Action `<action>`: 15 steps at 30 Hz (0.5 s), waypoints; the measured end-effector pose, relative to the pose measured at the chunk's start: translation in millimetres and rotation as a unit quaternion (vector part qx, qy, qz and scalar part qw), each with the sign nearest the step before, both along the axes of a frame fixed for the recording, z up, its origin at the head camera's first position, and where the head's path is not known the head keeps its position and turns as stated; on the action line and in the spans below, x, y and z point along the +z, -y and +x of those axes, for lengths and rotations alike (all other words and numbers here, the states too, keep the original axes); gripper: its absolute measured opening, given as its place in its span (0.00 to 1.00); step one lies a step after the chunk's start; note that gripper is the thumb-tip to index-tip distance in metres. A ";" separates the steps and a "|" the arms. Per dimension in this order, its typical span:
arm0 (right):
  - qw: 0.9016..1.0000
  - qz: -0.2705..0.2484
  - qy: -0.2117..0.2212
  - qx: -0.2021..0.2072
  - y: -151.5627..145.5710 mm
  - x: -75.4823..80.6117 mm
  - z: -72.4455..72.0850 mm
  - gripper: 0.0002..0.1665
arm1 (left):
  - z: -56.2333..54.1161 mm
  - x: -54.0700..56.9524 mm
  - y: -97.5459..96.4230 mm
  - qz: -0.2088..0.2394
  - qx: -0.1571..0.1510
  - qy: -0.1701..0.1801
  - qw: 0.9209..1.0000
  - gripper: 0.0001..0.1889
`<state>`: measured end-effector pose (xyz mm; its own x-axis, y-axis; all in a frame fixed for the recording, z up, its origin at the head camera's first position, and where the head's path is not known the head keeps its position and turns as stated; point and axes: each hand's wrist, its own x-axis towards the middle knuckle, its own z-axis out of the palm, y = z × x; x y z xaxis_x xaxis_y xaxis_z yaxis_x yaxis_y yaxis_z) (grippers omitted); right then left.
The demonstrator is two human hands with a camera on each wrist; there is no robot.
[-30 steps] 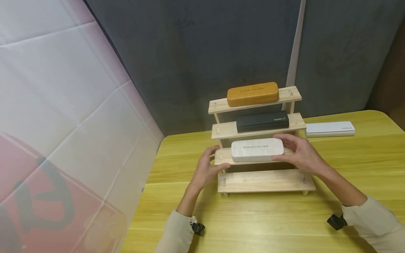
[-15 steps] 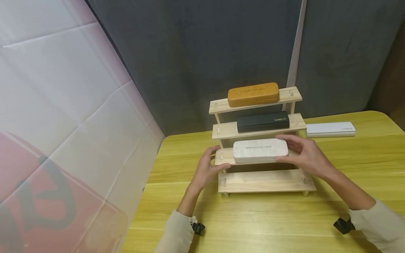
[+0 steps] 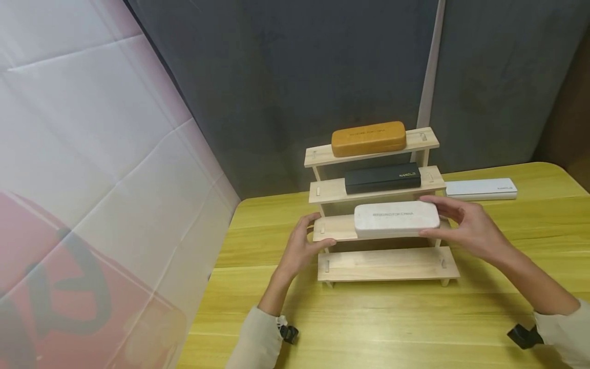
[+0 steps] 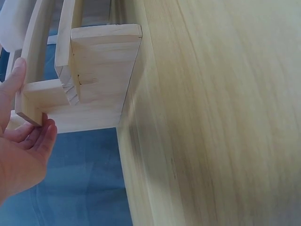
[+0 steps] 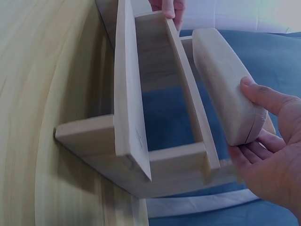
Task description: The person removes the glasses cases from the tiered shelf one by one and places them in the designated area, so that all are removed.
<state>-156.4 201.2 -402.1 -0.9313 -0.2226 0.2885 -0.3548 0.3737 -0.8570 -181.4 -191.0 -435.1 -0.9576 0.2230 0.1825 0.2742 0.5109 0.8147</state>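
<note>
My right hand (image 3: 477, 233) grips the right end of a white glasses case (image 3: 396, 218), thumb on the near side and fingers behind. In the right wrist view the white case (image 5: 225, 87) is held off the shelf board, with a gap between them. My left hand (image 3: 299, 248) holds the left end of the second board from the bottom of a four-step wooden display shelf (image 3: 387, 264). The left wrist view shows the left thumb (image 4: 16, 75) on one side of that board and the fingers curled round the other.
An orange glasses case (image 3: 369, 139) lies on the top board, a black case (image 3: 382, 178) on the board below. Behind the shelf's right side, another white case (image 3: 481, 189) lies on the wooden table (image 3: 378, 328). A dark curtain (image 3: 299, 92) hangs behind, a pale wall panel (image 3: 152, 169) at left.
My right hand has moved right with the white glasses case, which was over the middle of its board before. The left hand has stayed on the board's end.
</note>
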 end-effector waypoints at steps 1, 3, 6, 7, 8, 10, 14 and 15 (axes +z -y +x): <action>1.000 0.002 0.000 -0.003 -2.5 0.0 0.3 0.43 | -0.1 0.1 0.0 -0.001 0.000 0.000 1.000 0.44; 1.000 0.008 0.001 -0.009 -7.5 0.0 0.6 0.43 | 0.0 0.4 0.1 -0.003 0.001 0.000 1.000 0.44; 1.000 0.014 0.002 -0.017 -14.2 0.1 0.7 0.43 | 0.2 0.6 0.2 -0.004 0.002 0.000 1.000 0.44; 1.000 0.014 0.001 -0.019 -16.3 0.1 0.7 0.43 | 0.3 0.7 0.2 -0.004 0.002 0.001 1.000 0.44; 1.000 0.013 0.000 -0.022 -18.5 0.2 1.0 0.44 | 0.5 0.7 0.2 -0.004 0.002 0.001 1.000 0.44; 1.000 0.011 -0.004 -0.025 -22.7 -0.1 1.4 0.44 | 0.7 0.7 0.0 -0.006 0.002 0.002 1.000 0.44; 0.999 0.013 -0.008 -0.037 -32.3 -0.8 3.3 0.44 | 0.6 1.1 -0.5 -0.009 0.000 0.001 1.000 0.44; 0.999 0.013 -0.007 -0.039 -34.8 -0.7 4.0 0.44 | 0.5 1.3 -0.7 -0.010 0.000 0.001 1.000 0.44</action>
